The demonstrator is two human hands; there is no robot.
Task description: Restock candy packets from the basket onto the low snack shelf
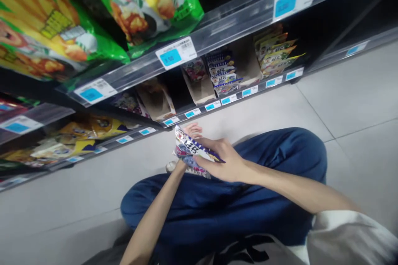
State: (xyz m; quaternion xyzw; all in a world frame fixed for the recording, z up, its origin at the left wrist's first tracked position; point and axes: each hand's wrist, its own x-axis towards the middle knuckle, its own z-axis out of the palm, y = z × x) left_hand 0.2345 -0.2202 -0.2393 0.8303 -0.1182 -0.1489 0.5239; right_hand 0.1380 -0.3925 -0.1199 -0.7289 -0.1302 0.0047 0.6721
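Observation:
A small white and purple-blue snack packet (189, 147) is tilted above my lap, pinched between the thumb and fingers of my right hand (226, 159). Behind it is my left hand (193, 129), its fingers stretched out past the packet's far edge. The left palm and thumb are hidden by the packet, so I cannot tell whether they touch it. On the bottom shelf ahead, a row of similar white and purple packets (222, 72) stands in a cardboard box.
Green snack bags (155, 12) lean over the upper shelf edge (214, 29). Yellow packets (275, 56) fill a box at the lower right. Cardboard trays (158, 101) sit on the bottom shelf. My bent knees (286, 149) are close to the tiled floor (357, 103).

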